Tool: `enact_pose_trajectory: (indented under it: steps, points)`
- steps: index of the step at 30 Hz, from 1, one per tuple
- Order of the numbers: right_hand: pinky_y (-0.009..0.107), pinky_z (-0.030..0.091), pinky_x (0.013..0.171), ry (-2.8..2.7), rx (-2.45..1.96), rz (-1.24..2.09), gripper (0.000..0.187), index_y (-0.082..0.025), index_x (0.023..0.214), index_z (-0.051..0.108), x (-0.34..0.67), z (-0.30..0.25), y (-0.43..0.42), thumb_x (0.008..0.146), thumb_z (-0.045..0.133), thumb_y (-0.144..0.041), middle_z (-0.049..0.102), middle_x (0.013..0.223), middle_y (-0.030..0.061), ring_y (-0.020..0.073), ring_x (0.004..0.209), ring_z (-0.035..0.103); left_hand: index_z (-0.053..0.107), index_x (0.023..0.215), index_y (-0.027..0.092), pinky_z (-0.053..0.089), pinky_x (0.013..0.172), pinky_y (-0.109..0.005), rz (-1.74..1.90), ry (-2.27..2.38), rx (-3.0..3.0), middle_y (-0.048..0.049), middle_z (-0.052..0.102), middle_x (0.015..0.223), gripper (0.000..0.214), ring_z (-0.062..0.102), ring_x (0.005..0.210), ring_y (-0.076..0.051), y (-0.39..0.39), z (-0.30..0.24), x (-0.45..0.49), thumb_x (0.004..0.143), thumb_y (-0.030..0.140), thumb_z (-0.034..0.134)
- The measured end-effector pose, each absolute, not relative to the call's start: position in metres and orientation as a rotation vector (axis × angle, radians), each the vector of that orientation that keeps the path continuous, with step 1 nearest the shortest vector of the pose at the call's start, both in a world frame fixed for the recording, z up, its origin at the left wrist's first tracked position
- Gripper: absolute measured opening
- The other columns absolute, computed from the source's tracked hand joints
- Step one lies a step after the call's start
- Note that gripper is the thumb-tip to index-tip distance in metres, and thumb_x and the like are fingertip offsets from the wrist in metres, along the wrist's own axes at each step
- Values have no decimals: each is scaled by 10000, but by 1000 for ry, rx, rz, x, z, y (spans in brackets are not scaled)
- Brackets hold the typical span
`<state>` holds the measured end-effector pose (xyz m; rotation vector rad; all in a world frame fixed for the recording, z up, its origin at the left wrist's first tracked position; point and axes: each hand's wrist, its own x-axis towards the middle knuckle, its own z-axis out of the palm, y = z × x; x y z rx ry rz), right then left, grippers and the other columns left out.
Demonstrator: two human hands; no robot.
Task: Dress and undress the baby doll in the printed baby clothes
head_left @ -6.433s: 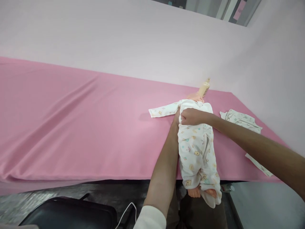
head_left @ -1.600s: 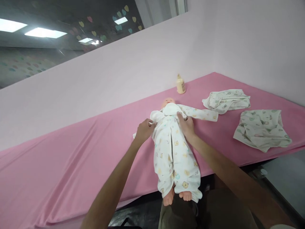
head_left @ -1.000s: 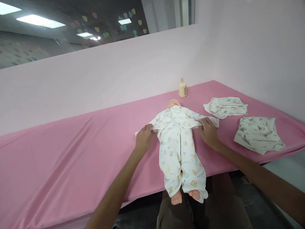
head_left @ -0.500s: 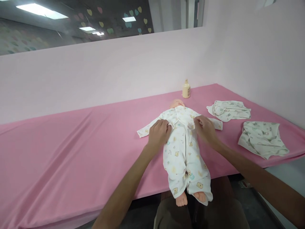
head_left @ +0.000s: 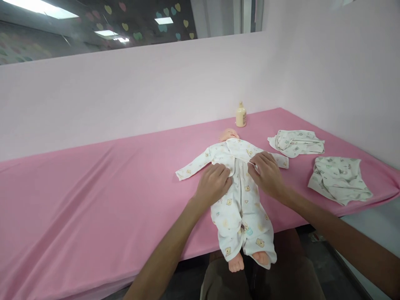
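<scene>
A baby doll point(head_left: 231, 136) lies on its back on the pink-covered table point(head_left: 93, 187), dressed in a white printed sleepsuit point(head_left: 242, 208). Its bare feet hang over the table's front edge. My left hand point(head_left: 214, 185) rests on the suit's chest at the doll's left side, fingers together and bent onto the cloth. My right hand point(head_left: 265, 174) lies on the other side of the chest, fingers laid over the fabric next to the front opening. Both sleeves are spread out sideways.
A small cream bottle point(head_left: 241, 116) stands by the wall behind the doll's head. Two more printed garments lie to the right: a crumpled garment point(head_left: 296, 143) and a flatter garment point(head_left: 339, 179) near the table's edge. My lap is under the doll's feet.
My hands moved from the sleeves inward onto the doll's chest and slid a little down the suit's front. The view shifted slightly.
</scene>
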<state>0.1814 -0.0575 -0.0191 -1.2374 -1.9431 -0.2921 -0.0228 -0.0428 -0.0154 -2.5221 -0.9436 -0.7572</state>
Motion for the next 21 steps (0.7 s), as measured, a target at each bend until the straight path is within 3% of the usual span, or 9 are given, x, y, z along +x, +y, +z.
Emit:
enact_pose_trajectory:
  steps: [6,10,17,21]
  points:
    - [317,338,686,-2439,-1026,-267,267,-203,699,463,163,-20,-72,941,373,-138,547,726,37,175,692,455,464,730,185,347,630,-297,-789,-966,-2700,-35,576,732,135,468,671,-152,-43,-21,-25,859,155,439]
    - [306,339,679,-2419,-1073,-161,241,-201,700,474,164,-20,-67,924,398,-151,547,698,25,163,673,465,449,695,190,365,657,-305,-774,-946,-2776,-38,573,730,139,462,684,-154,-45,-18,-27,830,157,443]
    - [283,353,638,-2329,-1256,288,248,-202,655,501,167,12,-57,842,578,-345,585,679,-1,143,652,502,432,661,188,390,687,-316,-746,-1059,-2993,-24,539,711,87,445,689,-150,-53,-2,-27,719,138,473]
    - [272,394,614,-2399,-1240,754,104,-227,779,607,170,42,-31,756,643,-322,654,813,-4,152,713,571,556,847,199,414,619,-262,-930,-1531,-3326,-16,600,822,111,506,699,-130,-52,17,-37,818,216,450]
